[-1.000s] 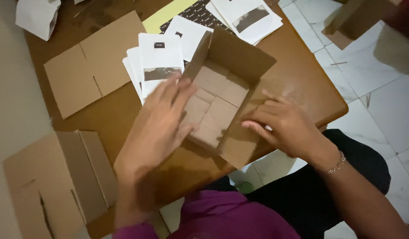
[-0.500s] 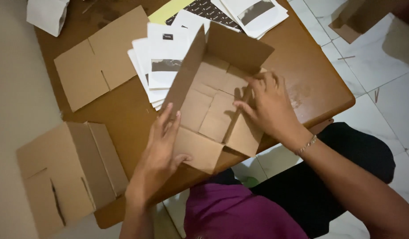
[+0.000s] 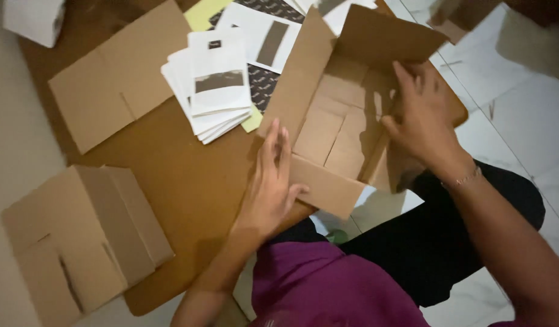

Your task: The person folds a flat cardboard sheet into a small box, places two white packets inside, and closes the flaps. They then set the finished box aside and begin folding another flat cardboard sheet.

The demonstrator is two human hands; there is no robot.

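Two hands are on the one open cardboard box in front of you: your left hand lies flat with its fingers stretched out along the outside of the box's left wall, pressing rather than gripping, thumb hooked near the short front flap; your right hand has its fingers spread and curled over the right wall, reaching into the box's inside corner, so it grips the wall loosely rather than clenching. The box sits at the near right edge of the brown surface, partly overhanging your lap, its tall back flap standing up and its floor panels folded in. By the look of it the box is being squared up, with the bottom flaps laid down and the sides held true; the next move would call for steady pressure from both sides so the walls stay upright while the loose flaps are seated. Just left of the box lies a fanned stack of white sheets with dark bands; beyond it a flat cardboard sheet, and at the near left a folded cardboard box. Dim light makes the box's right wall hard to read under your palm, the printed sheets at the top are cut off by the frame, and a white object in the far left corner is too cropped to identify.
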